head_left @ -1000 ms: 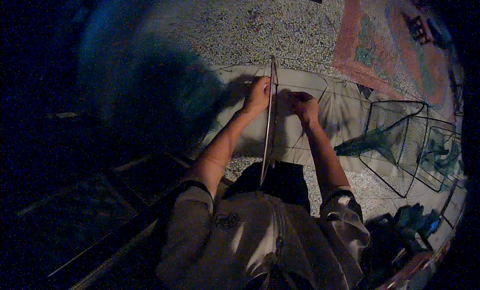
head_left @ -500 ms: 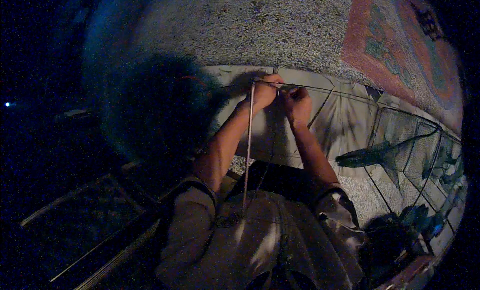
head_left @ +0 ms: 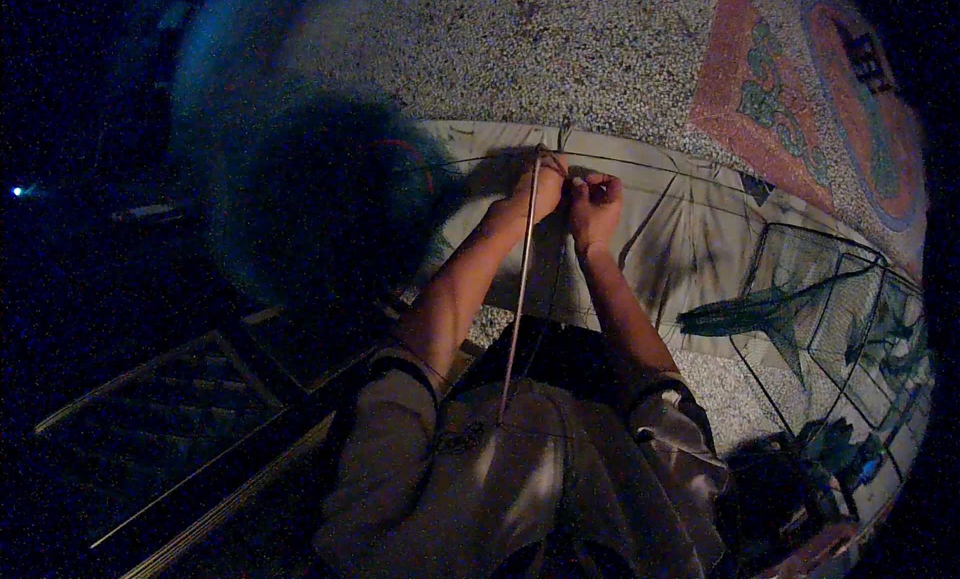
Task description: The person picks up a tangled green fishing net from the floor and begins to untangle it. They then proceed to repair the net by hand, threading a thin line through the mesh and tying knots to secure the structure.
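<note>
My left hand (head_left: 540,191) is closed over a stretched dark cord, its fingers partly hidden. A thin pale rod-like strip (head_left: 524,254) runs from my lap up to that hand, where its upper end meets the cord (head_left: 660,166). A small tuft of thin strands (head_left: 565,131) sticks up just beyond the fingers. Close beside it on the right, my right hand (head_left: 597,211) is closed with the fingertips pinched together. Whatever lies between them is too small and dark to make out. Both hands are over a pale cloth (head_left: 650,234) with creases.
Green netting (head_left: 735,314) and a dark-framed mesh cage (head_left: 835,309) lie on the right. Dark items (head_left: 790,484) are piled at the lower right. A wooden frame (head_left: 250,364) stands at the left. Beyond the cloth spreads a pebbled floor (head_left: 560,54) with a coloured pattern (head_left: 775,104).
My left hand has shifted right, closer to the right hand, and the pale strip's top has moved right with it. My right hand stays about where it was, still closed.
</note>
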{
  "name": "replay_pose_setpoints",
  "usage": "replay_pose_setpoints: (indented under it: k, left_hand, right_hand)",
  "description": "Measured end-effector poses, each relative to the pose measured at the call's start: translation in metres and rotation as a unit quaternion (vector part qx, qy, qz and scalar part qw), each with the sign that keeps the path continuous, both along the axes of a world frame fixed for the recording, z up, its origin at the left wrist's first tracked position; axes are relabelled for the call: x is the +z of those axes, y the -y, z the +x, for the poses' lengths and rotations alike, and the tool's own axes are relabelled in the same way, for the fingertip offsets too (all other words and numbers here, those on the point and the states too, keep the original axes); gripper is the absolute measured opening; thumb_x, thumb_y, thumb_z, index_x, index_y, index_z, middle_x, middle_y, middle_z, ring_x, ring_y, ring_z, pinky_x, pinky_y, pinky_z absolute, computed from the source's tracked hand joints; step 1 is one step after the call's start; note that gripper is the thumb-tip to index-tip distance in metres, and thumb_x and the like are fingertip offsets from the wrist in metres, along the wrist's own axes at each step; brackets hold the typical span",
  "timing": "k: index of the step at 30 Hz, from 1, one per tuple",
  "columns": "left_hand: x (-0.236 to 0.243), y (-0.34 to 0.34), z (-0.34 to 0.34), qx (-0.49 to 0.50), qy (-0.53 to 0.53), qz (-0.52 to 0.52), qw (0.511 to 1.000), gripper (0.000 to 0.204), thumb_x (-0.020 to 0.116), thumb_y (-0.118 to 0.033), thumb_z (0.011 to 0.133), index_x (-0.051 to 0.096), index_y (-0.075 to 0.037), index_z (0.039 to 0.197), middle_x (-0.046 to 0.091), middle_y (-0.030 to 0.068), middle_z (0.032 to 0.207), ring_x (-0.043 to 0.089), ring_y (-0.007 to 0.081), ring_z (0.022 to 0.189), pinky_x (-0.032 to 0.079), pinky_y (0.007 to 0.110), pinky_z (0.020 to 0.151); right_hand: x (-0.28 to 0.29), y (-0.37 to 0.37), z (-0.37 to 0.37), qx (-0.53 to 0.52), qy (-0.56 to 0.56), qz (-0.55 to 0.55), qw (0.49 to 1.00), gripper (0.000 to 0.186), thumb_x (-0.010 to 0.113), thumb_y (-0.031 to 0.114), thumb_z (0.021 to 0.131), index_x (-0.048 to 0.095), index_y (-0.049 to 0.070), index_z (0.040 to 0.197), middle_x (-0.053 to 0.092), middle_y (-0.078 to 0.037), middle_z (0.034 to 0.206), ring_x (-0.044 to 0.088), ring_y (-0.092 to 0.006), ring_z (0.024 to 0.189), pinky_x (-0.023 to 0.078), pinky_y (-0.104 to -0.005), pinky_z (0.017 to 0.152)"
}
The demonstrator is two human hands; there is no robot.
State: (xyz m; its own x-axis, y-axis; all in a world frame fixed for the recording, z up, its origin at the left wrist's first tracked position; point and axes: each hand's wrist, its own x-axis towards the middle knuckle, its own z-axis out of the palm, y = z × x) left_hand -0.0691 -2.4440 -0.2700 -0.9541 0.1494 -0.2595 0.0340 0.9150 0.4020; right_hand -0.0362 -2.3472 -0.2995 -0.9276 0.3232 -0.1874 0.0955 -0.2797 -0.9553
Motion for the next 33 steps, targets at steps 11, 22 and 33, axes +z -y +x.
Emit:
replay_pose_setpoints:
  k: [11, 22, 33]
  left_hand:
    - [-0.04, 0.019, 0.017, 0.031, -0.087, -0.018, 0.996, 0.012, 0.047, -0.008, 0.075, 0.05, 0.002, 0.08, 0.056, 0.0182, 0.074, 0.055, 0.0324, 0.069, 0.044, 0.04, 0.06]
    - [0.026, -0.013, 0.046, 0.124, -0.253, 0.109, 0.953, 0.011, 0.048, -0.002, 0.072, 0.044, -0.003, 0.082, 0.05, 0.0134, 0.066, 0.052, 0.0304, 0.06, 0.041, 0.039, 0.053]
    - [-0.103, 0.015, 0.064, 0.471, 0.26, 0.612, 0.579, 0.016, 0.038, -0.025, 0.084, 0.041, -0.013, 0.073, 0.042, -0.0023, 0.055, 0.025, 0.0066, 0.035, 0.019, 0.021, 0.03]
  right_hand:
    - [0.022, -0.038, 0.029, 0.206, 0.043, 0.191, 0.959, 0.015, 0.062, 0.013, 0.074, 0.058, 0.001, 0.081, 0.059, -0.004, 0.075, 0.053, -0.0127, 0.068, 0.043, -0.0242, 0.064]
    - [0.063, -0.063, 0.086, 0.387, 0.119, 0.067, 0.912, 0.008, 0.053, 0.002, 0.079, 0.056, 0.002, 0.087, 0.06, -0.004, 0.08, 0.057, -0.0116, 0.068, 0.047, -0.0252, 0.055]
    - [0.072, -0.058, 0.068, 0.44, 0.193, 0.045, 0.876, 0.014, 0.051, 0.012, 0.081, 0.058, 0.001, 0.084, 0.061, -0.007, 0.069, 0.057, -0.0151, 0.054, 0.044, -0.0261, 0.048]
